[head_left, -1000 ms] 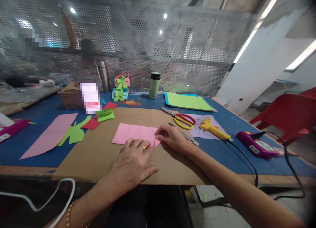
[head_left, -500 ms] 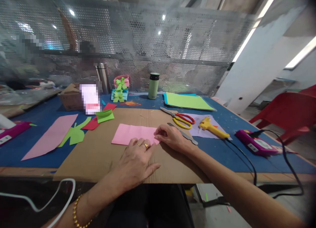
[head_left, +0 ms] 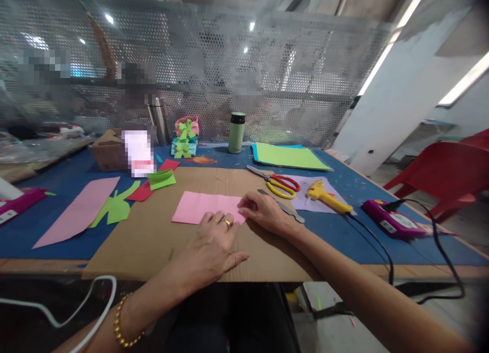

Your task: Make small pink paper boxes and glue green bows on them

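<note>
A folded-looking pink paper [head_left: 193, 208] lies on the brown cardboard sheet [head_left: 153, 248] in front of me. My left hand [head_left: 214, 246], with gold rings and a bracelet, rests flat on the paper's near edge, thumb stretched out to the right. At the paper's right end, my right hand [head_left: 262, 212] pinches the edge between thumb and fingertips. Just beyond that hand lies a flat grey metal tool [head_left: 284, 208], partly hidden by it. Scissors [head_left: 280, 183] with a red and a yellow handle lie behind, blades pointing away to the left.
To the right are a yellow glue gun [head_left: 328, 197] on lilac paper and a purple power box [head_left: 393, 220] with a black cable. Pink paper [head_left: 78, 208] and green cut paper [head_left: 118, 208] lie left. A green bottle [head_left: 237, 134] and green sheets [head_left: 290, 156] stand at the back.
</note>
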### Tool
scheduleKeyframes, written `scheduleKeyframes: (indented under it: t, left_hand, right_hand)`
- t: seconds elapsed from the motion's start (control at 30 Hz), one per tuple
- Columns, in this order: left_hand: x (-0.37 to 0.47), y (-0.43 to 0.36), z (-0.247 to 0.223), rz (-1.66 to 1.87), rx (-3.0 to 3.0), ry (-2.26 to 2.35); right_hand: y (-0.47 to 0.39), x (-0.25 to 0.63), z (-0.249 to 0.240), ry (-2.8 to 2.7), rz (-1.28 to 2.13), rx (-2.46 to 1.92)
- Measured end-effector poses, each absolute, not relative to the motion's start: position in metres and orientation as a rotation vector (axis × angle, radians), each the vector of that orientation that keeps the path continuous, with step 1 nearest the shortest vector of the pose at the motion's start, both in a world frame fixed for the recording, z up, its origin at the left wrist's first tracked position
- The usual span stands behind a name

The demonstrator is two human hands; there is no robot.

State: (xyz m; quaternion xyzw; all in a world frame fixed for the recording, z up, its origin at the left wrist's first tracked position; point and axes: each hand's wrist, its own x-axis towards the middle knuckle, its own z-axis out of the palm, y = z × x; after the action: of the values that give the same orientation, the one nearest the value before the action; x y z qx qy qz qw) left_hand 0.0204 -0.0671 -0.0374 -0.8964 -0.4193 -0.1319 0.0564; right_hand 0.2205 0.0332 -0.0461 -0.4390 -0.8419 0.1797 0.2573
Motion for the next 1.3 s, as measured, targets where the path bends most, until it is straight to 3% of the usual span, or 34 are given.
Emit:
scheduleKeyframes:
  t: [0.17, 0.43, 0.8, 1.1, 1.3]
  left_hand:
    - [0.023, -0.067, -0.034, -0.371, -2.671, -1.264]
    - [0.024, -0.067, -0.039, -0.398, -2.645, -1.216]
    - [0.024, -0.066, -0.036, -0.364, -2.665, -1.240]
    - [0.025, -0.067, -0.035, -0.346, -2.681, -1.264]
    - [0.026, -0.067, -0.034, -0.317, -2.688, -1.277]
  right_hand:
    - [0.014, 0.231, -0.036, -2.175, 0.284, -1.044]
    - [-0.023, 0.234, -0.031, -2.616, -0.004, -0.808]
    - [-0.014, 0.253, -0.025, -2.444, 0.190, -0.821]
    - [-0.011, 0.253, -0.042, -2.590, -0.264, -0.916]
    - [-0.006, 0.257, -0.047, -2.519, -0.200, -0.878]
